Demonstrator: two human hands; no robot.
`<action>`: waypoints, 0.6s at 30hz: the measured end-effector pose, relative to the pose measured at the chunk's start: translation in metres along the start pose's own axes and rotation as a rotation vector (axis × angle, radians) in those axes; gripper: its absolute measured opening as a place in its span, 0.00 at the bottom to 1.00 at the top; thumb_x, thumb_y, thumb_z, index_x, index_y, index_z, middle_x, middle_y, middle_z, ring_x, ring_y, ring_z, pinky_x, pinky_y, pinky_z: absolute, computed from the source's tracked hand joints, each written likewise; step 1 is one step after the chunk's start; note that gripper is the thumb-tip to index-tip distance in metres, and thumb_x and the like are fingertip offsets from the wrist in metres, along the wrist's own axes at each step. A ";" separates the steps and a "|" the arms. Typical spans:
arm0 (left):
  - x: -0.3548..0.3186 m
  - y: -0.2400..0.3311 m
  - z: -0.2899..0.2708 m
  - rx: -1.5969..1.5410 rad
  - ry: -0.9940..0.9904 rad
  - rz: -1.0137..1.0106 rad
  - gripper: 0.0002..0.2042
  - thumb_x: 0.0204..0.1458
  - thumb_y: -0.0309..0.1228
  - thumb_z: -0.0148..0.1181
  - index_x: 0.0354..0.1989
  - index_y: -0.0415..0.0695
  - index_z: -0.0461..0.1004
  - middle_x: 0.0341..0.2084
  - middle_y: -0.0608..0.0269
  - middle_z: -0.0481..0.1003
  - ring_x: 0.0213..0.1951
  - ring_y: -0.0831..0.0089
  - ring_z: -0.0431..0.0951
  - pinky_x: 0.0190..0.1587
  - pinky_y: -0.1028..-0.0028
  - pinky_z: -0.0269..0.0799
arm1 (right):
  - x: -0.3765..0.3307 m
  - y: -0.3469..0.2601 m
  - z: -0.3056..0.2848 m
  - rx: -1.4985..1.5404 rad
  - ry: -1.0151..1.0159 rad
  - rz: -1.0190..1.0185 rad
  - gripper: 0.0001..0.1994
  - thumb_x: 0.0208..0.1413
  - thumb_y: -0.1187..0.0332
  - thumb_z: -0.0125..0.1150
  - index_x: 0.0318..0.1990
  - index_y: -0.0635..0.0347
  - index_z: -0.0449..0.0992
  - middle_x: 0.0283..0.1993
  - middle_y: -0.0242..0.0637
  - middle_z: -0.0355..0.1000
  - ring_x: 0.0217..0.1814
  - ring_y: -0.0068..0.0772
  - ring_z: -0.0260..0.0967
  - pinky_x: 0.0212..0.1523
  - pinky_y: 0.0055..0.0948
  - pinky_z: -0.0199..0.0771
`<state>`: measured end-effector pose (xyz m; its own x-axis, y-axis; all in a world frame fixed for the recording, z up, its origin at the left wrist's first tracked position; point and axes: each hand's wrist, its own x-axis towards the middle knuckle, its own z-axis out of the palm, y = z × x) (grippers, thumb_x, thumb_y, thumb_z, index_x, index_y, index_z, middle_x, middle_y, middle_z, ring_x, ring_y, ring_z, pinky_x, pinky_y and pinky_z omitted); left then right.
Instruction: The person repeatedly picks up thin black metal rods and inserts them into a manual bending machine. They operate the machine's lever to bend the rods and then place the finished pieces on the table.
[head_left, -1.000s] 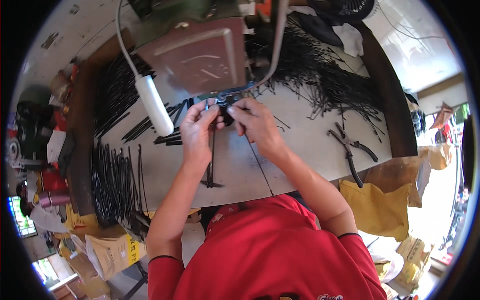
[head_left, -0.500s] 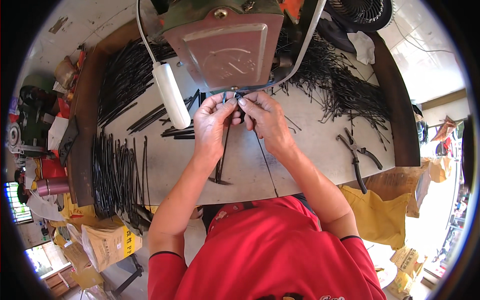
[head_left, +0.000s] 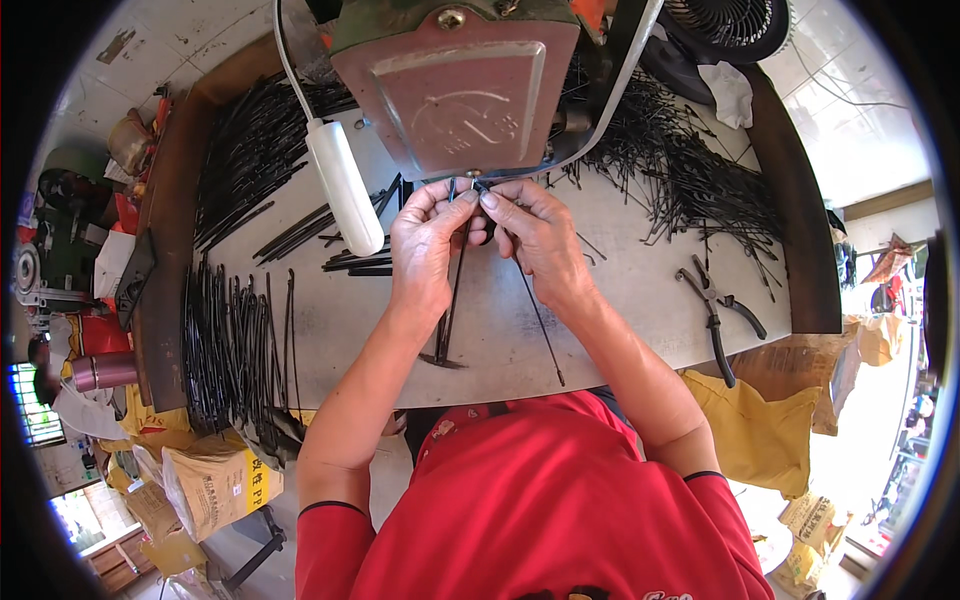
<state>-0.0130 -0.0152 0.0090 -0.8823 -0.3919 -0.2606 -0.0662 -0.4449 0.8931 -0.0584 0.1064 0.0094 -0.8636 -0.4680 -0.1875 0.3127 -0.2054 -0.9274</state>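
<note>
Rod [head_left: 538, 320], slim and black, pinched in right hand [head_left: 543, 238] near red-panelled machine head [head_left: 455, 105]; curled left hand [head_left: 428, 238] alongside, hold too hidden to tell; best to keep steady, pinch light and even.

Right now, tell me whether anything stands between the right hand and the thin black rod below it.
Nothing visible does: the black rod runs up to the right hand, which hides its upper end. The pliers lie apart.

The tan sack [head_left: 212, 488], red shirt [head_left: 550, 490] and, apparently, machine cover [head_left: 460, 100] are lettered.
</note>
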 end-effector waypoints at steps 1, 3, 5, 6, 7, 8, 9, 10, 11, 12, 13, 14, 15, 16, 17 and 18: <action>0.002 -0.002 -0.003 -0.016 -0.006 -0.002 0.09 0.51 0.26 0.60 0.40 0.39 0.71 0.25 0.67 0.74 0.24 0.81 0.73 0.27 0.83 0.69 | 0.000 0.001 0.000 0.011 0.001 0.008 0.07 0.57 0.69 0.54 0.36 0.65 0.72 0.23 0.32 0.69 0.18 0.15 0.59 0.12 0.15 0.50; 0.002 -0.003 -0.004 -0.036 -0.007 -0.008 0.09 0.51 0.25 0.60 0.40 0.38 0.71 0.26 0.66 0.74 0.25 0.81 0.74 0.28 0.82 0.73 | 0.001 0.002 -0.001 0.033 0.005 0.024 0.08 0.57 0.68 0.54 0.36 0.65 0.72 0.23 0.32 0.69 0.18 0.15 0.59 0.12 0.15 0.50; 0.001 -0.002 -0.002 -0.045 0.002 -0.014 0.09 0.51 0.25 0.60 0.40 0.38 0.71 0.26 0.66 0.74 0.25 0.81 0.75 0.28 0.82 0.73 | 0.001 0.002 -0.002 0.027 -0.006 0.020 0.08 0.57 0.68 0.55 0.36 0.65 0.72 0.23 0.32 0.69 0.18 0.15 0.59 0.12 0.15 0.50; 0.001 -0.002 -0.002 -0.058 0.000 -0.009 0.09 0.51 0.25 0.59 0.40 0.38 0.71 0.26 0.66 0.74 0.25 0.81 0.75 0.28 0.82 0.73 | 0.001 0.002 -0.002 0.024 -0.011 0.019 0.08 0.57 0.68 0.55 0.36 0.65 0.72 0.23 0.32 0.69 0.18 0.15 0.59 0.12 0.15 0.49; 0.002 -0.003 -0.002 -0.072 -0.002 -0.005 0.09 0.51 0.24 0.59 0.40 0.38 0.71 0.26 0.66 0.74 0.25 0.81 0.75 0.28 0.82 0.74 | 0.002 0.001 -0.002 0.025 -0.020 0.011 0.08 0.57 0.68 0.55 0.35 0.65 0.72 0.23 0.33 0.69 0.18 0.15 0.59 0.12 0.15 0.49; 0.002 -0.003 -0.002 -0.085 -0.004 0.000 0.09 0.51 0.24 0.59 0.40 0.38 0.71 0.26 0.66 0.74 0.25 0.81 0.75 0.28 0.82 0.74 | 0.002 0.001 -0.001 0.026 -0.028 0.004 0.08 0.56 0.68 0.55 0.35 0.65 0.72 0.23 0.33 0.70 0.18 0.15 0.59 0.12 0.15 0.49; 0.001 -0.002 -0.002 -0.068 0.002 -0.006 0.09 0.51 0.24 0.59 0.40 0.38 0.71 0.26 0.66 0.74 0.25 0.81 0.75 0.28 0.82 0.73 | 0.002 0.001 -0.002 0.027 -0.035 -0.004 0.08 0.56 0.68 0.55 0.35 0.65 0.72 0.23 0.33 0.70 0.17 0.15 0.59 0.12 0.15 0.50; 0.000 0.000 -0.001 -0.050 0.008 -0.013 0.09 0.51 0.24 0.59 0.40 0.37 0.71 0.26 0.66 0.74 0.25 0.80 0.75 0.28 0.81 0.73 | 0.003 0.000 -0.002 0.017 -0.035 0.004 0.08 0.56 0.68 0.55 0.34 0.64 0.72 0.23 0.33 0.70 0.17 0.15 0.58 0.12 0.15 0.49; -0.001 0.001 -0.001 -0.032 0.013 -0.019 0.09 0.51 0.24 0.59 0.41 0.37 0.71 0.26 0.66 0.74 0.25 0.80 0.75 0.28 0.81 0.73 | 0.004 -0.001 -0.002 0.007 -0.034 0.012 0.08 0.56 0.68 0.55 0.34 0.64 0.72 0.22 0.33 0.70 0.17 0.15 0.58 0.12 0.15 0.49; 0.000 0.001 -0.002 -0.043 0.011 -0.026 0.09 0.51 0.24 0.60 0.40 0.37 0.71 0.26 0.66 0.74 0.24 0.80 0.74 0.28 0.81 0.73 | 0.005 -0.002 -0.002 -0.003 -0.035 0.021 0.08 0.56 0.68 0.55 0.34 0.64 0.72 0.22 0.34 0.70 0.17 0.15 0.58 0.12 0.15 0.49; 0.001 0.000 -0.002 -0.054 0.009 -0.033 0.09 0.50 0.24 0.60 0.39 0.38 0.71 0.26 0.66 0.74 0.24 0.79 0.74 0.27 0.81 0.73 | 0.006 -0.002 -0.004 -0.012 -0.051 0.038 0.08 0.55 0.67 0.56 0.34 0.65 0.72 0.22 0.33 0.70 0.17 0.15 0.58 0.12 0.16 0.50; 0.002 0.000 -0.003 -0.065 0.006 -0.040 0.09 0.50 0.23 0.60 0.38 0.38 0.71 0.26 0.65 0.74 0.24 0.79 0.74 0.27 0.80 0.72 | 0.008 -0.003 -0.006 -0.020 -0.067 0.054 0.09 0.55 0.67 0.56 0.34 0.65 0.72 0.22 0.33 0.70 0.17 0.16 0.59 0.12 0.16 0.50; 0.003 0.002 -0.003 -0.015 0.004 -0.054 0.08 0.50 0.24 0.60 0.38 0.38 0.70 0.26 0.65 0.74 0.24 0.78 0.74 0.27 0.80 0.72 | 0.010 -0.002 -0.010 -0.028 -0.079 0.075 0.09 0.55 0.67 0.56 0.35 0.65 0.72 0.22 0.33 0.70 0.17 0.16 0.59 0.12 0.16 0.50; 0.004 0.006 -0.002 0.035 0.001 -0.068 0.08 0.49 0.24 0.60 0.37 0.38 0.70 0.25 0.65 0.74 0.23 0.78 0.73 0.27 0.80 0.71 | 0.014 -0.004 -0.013 -0.106 -0.113 0.077 0.10 0.55 0.66 0.57 0.35 0.66 0.72 0.22 0.33 0.70 0.17 0.16 0.59 0.12 0.16 0.51; 0.004 0.008 -0.003 0.084 -0.003 -0.082 0.08 0.49 0.25 0.60 0.36 0.38 0.69 0.25 0.65 0.74 0.23 0.77 0.73 0.28 0.79 0.70 | 0.018 -0.009 -0.016 -0.183 -0.147 0.080 0.11 0.54 0.66 0.57 0.36 0.67 0.72 0.22 0.33 0.71 0.16 0.16 0.60 0.12 0.16 0.51; 0.005 0.009 -0.005 0.110 -0.026 -0.067 0.08 0.49 0.25 0.59 0.35 0.39 0.69 0.24 0.64 0.74 0.23 0.77 0.73 0.28 0.79 0.70 | 0.022 -0.014 -0.017 -0.261 -0.183 0.075 0.12 0.54 0.65 0.57 0.36 0.68 0.72 0.22 0.32 0.71 0.16 0.16 0.60 0.12 0.17 0.52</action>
<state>-0.0158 -0.0249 0.0138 -0.8858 -0.3427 -0.3129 -0.1752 -0.3775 0.9093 -0.0884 0.1139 0.0126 -0.7489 -0.6255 -0.2188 0.2400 0.0517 -0.9694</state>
